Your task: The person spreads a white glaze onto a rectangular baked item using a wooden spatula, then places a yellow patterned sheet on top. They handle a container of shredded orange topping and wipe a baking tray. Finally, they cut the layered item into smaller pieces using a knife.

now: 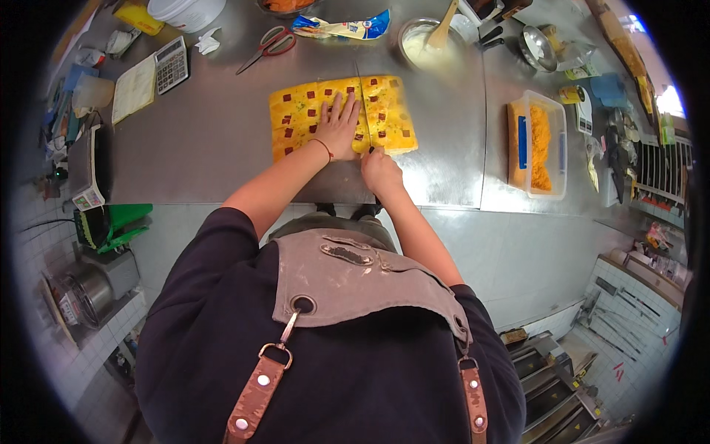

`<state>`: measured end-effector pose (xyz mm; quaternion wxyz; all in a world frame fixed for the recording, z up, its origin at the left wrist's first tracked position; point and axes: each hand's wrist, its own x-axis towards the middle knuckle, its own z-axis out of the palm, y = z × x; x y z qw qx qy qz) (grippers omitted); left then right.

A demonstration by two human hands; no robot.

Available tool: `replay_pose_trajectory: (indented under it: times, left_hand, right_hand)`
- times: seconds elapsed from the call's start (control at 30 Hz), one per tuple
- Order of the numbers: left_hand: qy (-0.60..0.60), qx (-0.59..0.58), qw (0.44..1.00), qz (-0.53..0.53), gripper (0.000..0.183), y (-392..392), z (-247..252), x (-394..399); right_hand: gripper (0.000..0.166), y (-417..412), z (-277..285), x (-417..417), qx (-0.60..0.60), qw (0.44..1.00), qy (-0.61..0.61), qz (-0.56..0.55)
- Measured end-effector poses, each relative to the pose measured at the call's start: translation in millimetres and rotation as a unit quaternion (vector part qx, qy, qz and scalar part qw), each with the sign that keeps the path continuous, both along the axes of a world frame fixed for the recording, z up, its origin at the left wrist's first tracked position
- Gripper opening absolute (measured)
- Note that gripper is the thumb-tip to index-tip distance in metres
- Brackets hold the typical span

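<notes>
A rectangular yellow sheet bread (305, 105), dotted with dark red squares and green flecks, lies on the steel worktable. My left hand (337, 129) rests flat on it with fingers spread, a red cord round the wrist. Just right of those fingers, a long thin-bladed knife (363, 105) runs across the bread from its far edge to its near edge. My right hand (381, 169) is closed on the knife's dark handle at the near edge. How deep the blade sits cannot be told.
Red-handled scissors (272, 47), a blue and white packet (344, 28) and a steel bowl of cream (424, 47) with a wooden spatula (442, 28) lie beyond the bread. A calculator (172, 65) is at left; a plastic tub of orange shreds (541, 147) at right.
</notes>
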<state>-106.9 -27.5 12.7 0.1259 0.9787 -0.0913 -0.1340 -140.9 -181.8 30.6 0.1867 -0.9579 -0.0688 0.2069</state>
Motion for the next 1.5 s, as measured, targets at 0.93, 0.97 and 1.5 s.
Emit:
replay_pose_trajectory:
  times: [0.93,0.97,1.5]
  left_hand:
    - [-0.013,0.036,0.999,-0.021,0.120,7.8,-2.6,-7.0]
    - [-0.016,0.037,0.999,-0.023,0.120,8.4,-1.0,-7.0]
    - [-0.052,-0.073,0.992,-0.085,0.116,27.5,50.5,-21.7]
  right_hand:
    - [0.039,-34.1,-12.5,-67.9,-0.009,0.999,0.030,-0.023]
    - [0.039,-37.7,-15.0,-72.1,-0.017,0.999,0.027,-0.016]
    - [0.035,-33.9,-16.4,-60.1,0.010,1.000,0.014,-0.017]
